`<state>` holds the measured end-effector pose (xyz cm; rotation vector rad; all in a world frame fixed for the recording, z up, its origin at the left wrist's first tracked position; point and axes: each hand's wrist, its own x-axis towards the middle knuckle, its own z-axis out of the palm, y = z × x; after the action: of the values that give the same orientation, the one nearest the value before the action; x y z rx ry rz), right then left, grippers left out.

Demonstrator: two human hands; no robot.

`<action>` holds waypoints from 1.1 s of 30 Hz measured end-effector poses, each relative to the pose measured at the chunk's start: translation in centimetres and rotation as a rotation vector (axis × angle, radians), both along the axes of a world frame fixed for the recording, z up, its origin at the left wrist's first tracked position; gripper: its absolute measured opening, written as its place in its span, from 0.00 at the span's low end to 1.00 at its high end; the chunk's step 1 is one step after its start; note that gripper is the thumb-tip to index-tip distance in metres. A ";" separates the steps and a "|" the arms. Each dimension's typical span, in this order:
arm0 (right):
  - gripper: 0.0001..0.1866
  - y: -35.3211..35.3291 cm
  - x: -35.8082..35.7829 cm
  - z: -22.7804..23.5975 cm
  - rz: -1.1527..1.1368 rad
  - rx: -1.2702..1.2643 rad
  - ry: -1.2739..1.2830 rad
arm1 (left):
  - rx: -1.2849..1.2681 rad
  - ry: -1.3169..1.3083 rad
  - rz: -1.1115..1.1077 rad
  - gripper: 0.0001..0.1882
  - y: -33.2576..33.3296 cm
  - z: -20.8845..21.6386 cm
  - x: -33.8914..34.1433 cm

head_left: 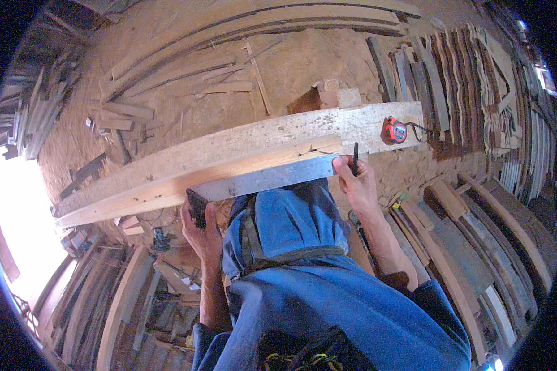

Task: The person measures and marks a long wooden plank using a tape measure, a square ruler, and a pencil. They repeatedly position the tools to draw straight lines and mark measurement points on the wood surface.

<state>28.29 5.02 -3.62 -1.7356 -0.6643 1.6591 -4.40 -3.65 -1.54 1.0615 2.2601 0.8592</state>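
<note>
A try square (272,179) with a wide metal blade and a dark stock lies along the near side of a long squared timber (229,146). My left hand (201,230) is closed round the dark stock at the blade's left end. With thumb and fingers, my right hand (357,185) pinches the blade's right end. A black pen (355,158) stands upright between the fingers of that same hand. Short dark marks show on the timber's near face, by the blade's right part. On the timber's right end rests a red tape measure (395,130).
Wooden blocks (349,98) sit behind the timber. Long curved boards (254,31) and loose offcuts (223,87) lie on the dusty ground beyond. Stacked planks (458,86) stand at the far right, with more lumber (452,272) at near right and near left (120,303).
</note>
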 end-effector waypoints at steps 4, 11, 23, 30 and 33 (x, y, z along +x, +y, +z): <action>0.14 0.2 -0.1 -0.3 0.015 0.016 -0.017 | 0.010 -0.062 0.038 0.27 -0.5 -0.7 -0.3; 0.12 -0.7 -0.6 1.6 -0.285 -0.080 0.405 | 0.215 -0.117 -0.009 0.27 0.1 -0.6 1.2; 0.38 2.3 2.9 10.0 -0.262 0.181 0.509 | 0.663 0.034 -1.235 0.23 7.5 5.6 14.5; 0.37 6.6 7.1 -1.3 0.017 0.410 -0.447 | 0.220 0.045 -1.269 0.32 8.4 7.0 16.0; 0.38 7.9 6.6 -7.5 0.175 0.419 -0.769 | 0.125 0.170 -1.226 0.31 8.5 6.6 14.6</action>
<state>34.85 12.95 -11.15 -2.0001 -1.4268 0.8051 10.21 4.84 5.09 2.2166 1.2020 0.3501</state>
